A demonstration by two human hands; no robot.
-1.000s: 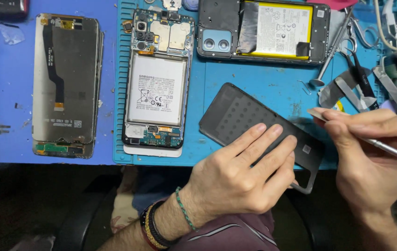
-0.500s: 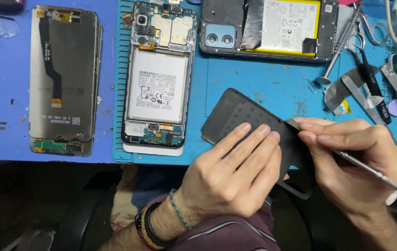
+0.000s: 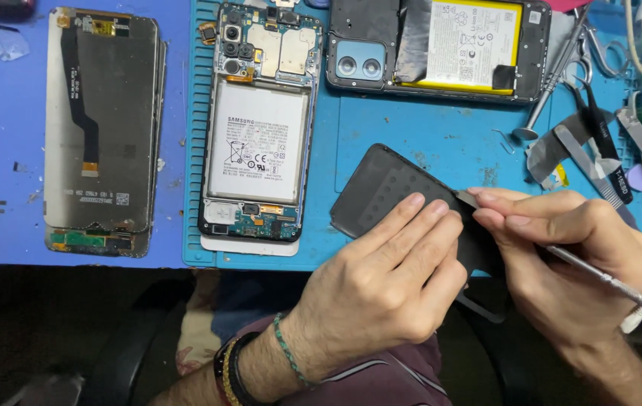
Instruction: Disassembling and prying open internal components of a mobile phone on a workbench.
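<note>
Removed display screen (image 3: 103, 128), dark rectangle, lies left of opened phone (image 3: 259, 124) with white rectangular battery label (image 3: 257, 143); yellow-white label (image 3: 473, 45) upper right.

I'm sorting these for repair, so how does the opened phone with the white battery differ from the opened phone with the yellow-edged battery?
The opened phone with the white battery lies lengthwise toward the person; the opened phone with the yellow-edged battery lies crosswise along the mat's far edge. The first shows bare circuit boards; the second's camera end stays covered. Both lie untouched on the blue mat.
</note>
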